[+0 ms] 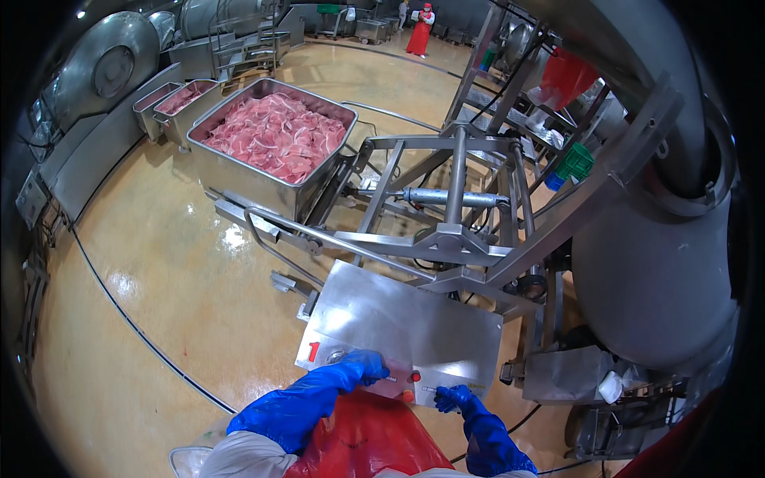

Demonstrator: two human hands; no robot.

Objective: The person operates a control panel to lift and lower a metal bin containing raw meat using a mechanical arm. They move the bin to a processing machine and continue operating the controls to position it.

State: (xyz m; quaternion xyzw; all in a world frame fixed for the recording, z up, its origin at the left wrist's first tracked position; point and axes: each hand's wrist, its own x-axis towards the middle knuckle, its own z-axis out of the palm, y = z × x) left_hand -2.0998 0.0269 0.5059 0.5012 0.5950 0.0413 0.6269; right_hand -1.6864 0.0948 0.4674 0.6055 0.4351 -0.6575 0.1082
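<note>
A steel control box (382, 307) stands right in front of me, with a red button (415, 376) and an orange-red knob (408, 396) on its near face. My left hand (365, 367), in a long blue glove, rests at the near edge of the box, left of the button, its fingers curled. My right hand (453, 397), also gloved in blue, is closed against the near face to the right of the knob. What either hand grips is hidden. Beyond the box, a steel bin (239, 185) heaped with sliced raw meat (275, 137) sits on a tilting lift frame (454, 175).
A hydraulic cylinder (454, 196) and bars fill the lift. A large grey drum (649, 279) stands at right. Smaller meat bins (185, 99) and a round steel tank (111, 68) are far left. A person in a red apron (421, 33) stands far back.
</note>
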